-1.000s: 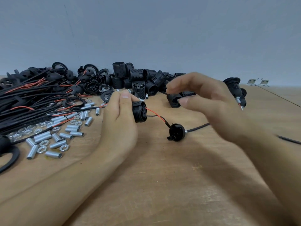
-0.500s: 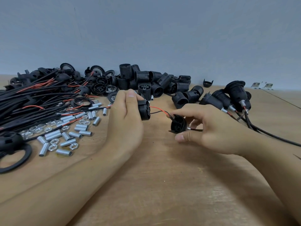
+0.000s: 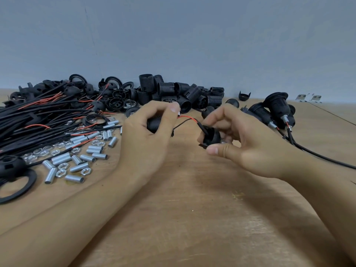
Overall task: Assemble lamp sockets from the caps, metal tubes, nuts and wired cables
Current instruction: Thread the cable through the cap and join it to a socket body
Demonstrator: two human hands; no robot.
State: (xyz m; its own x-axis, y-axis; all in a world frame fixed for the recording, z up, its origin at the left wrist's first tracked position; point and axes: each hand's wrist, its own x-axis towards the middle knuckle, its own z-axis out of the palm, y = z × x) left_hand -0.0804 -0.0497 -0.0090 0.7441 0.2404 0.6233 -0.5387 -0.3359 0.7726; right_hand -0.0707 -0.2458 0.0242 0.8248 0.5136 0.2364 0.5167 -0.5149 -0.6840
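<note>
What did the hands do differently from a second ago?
The right hand came down and took hold of the black cap, lifting it off the table toward the left hand. The left hand kept gripping the socket. The piles of parts stayed put.

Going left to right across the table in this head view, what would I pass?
Bundle of black cables → metal tubes and nuts → left hand holding a socket body → right hand holding a cap → finished sockets.
</note>
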